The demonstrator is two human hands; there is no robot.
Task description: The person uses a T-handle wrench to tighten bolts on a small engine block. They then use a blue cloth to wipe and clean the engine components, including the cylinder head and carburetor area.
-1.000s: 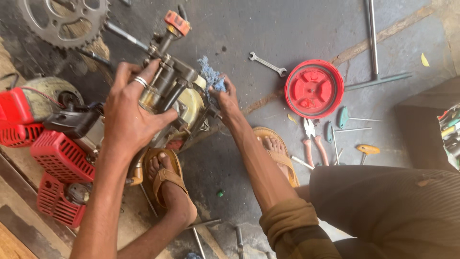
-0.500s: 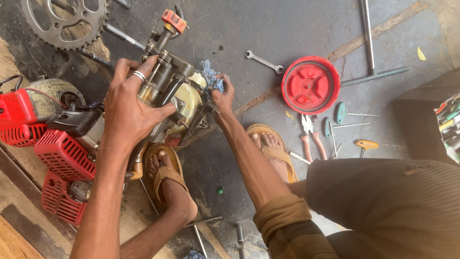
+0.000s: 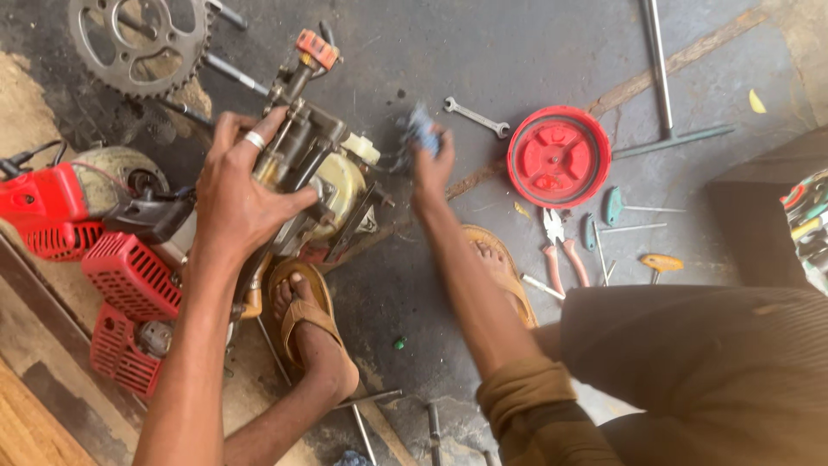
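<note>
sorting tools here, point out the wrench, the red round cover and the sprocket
wrench (image 3: 475, 116), head view, middle of its shank
red round cover (image 3: 558, 157), head view, centre of its face
sprocket (image 3: 103, 73), head view, toothed ring's lower left

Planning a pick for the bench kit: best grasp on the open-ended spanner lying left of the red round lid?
Grip the spanner across its slim middle shank, coming straight down from above. It lies flat on the floor, angled, both ends flaring into wider heads; the red lid sits close on its right, so pinch from the long sides.

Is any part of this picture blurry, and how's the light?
Head view: the right hand and the blue rag it holds are smeared by motion; the left hand on the engine is sharper; daylight is soft, without glare.
</note>
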